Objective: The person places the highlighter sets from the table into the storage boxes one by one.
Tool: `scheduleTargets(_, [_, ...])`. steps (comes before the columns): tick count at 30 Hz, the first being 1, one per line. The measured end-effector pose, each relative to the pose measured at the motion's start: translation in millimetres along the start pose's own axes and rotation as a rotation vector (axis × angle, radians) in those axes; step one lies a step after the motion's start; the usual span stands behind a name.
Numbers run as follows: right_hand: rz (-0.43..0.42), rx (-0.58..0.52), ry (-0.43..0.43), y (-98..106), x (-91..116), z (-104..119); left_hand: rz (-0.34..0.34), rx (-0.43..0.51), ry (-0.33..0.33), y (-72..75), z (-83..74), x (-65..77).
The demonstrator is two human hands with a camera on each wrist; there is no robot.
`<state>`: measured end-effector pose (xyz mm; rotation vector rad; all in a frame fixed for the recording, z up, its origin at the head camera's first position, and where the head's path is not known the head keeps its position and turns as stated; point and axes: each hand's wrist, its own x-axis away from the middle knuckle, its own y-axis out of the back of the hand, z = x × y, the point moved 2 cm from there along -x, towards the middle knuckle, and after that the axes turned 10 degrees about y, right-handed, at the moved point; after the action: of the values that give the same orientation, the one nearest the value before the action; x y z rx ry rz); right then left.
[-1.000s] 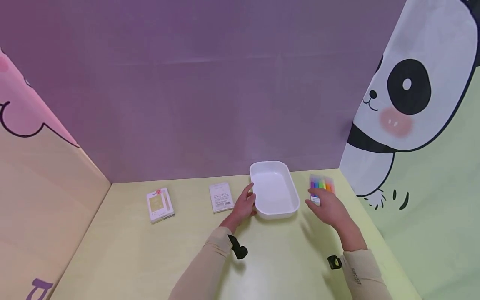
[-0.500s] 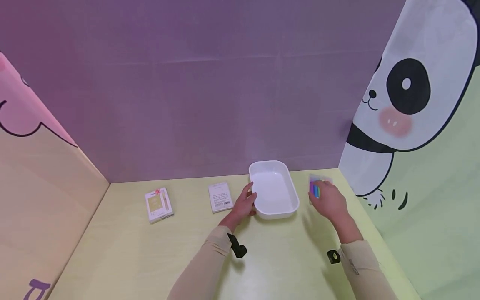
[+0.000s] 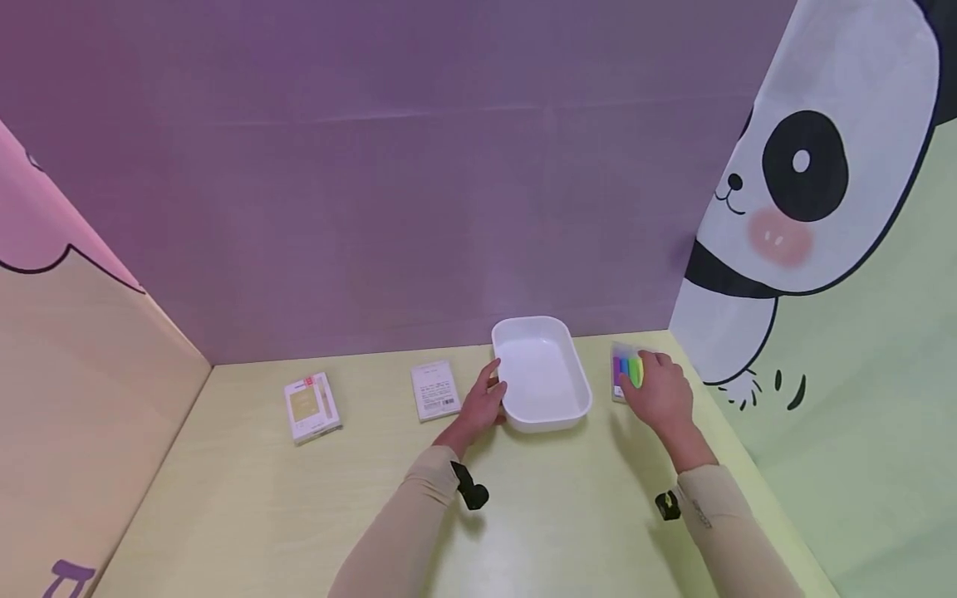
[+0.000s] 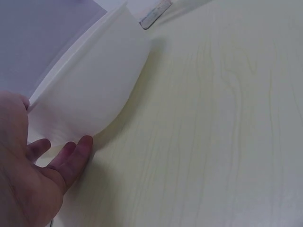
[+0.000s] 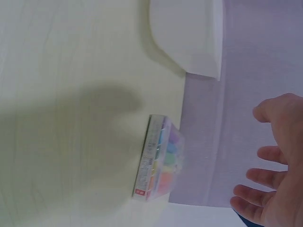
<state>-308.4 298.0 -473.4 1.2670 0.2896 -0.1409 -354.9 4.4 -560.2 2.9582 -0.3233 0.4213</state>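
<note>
My left hand (image 3: 481, 407) holds the near left side of a white plastic tray (image 3: 540, 374), which sits on the table. In the left wrist view, its fingers (image 4: 78, 158) lie against the outer wall of the tray, low near the base, with the thumb up by the rim. My right hand (image 3: 663, 394) hovers over a clear case of rainbow-coloured, marker-like sticks (image 3: 626, 370), hiding its right part. From the right wrist, the hand (image 5: 279, 165) shows spread fingers apart from the case (image 5: 161, 163), which lies flat on the table.
Left of the tray lies a thin white box with printed text (image 3: 435, 390). Farther left is a white box with a gold panel (image 3: 311, 407). A purple partition (image 3: 351, 208) rises behind the table (image 3: 299, 515), with a panda-print side panel (image 3: 807, 191) at right.
My right hand has moved forward and slightly right over the case, covering its warm-coloured end. The left hand stays on the tray, and the head view has shifted slightly.
</note>
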Motion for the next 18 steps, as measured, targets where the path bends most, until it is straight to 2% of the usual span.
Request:
scheduleTargets(7, [0.010,0.000,-0.062,-8.0,-6.2,-11.1,-0.018,-0.023,-0.009,1.3,0.9,0.0])
scheduleTargets(12, [0.057,-0.034,-0.144,-17.4,-9.7,-20.7,-0.009,-0.001,-0.002,1.4,2.9,1.4])
scheduleTargets(18, [0.066,-0.070,-0.200,-25.0,-11.3,-26.7,-0.001,0.018,-0.019,-0.1,7.2,-2.0])
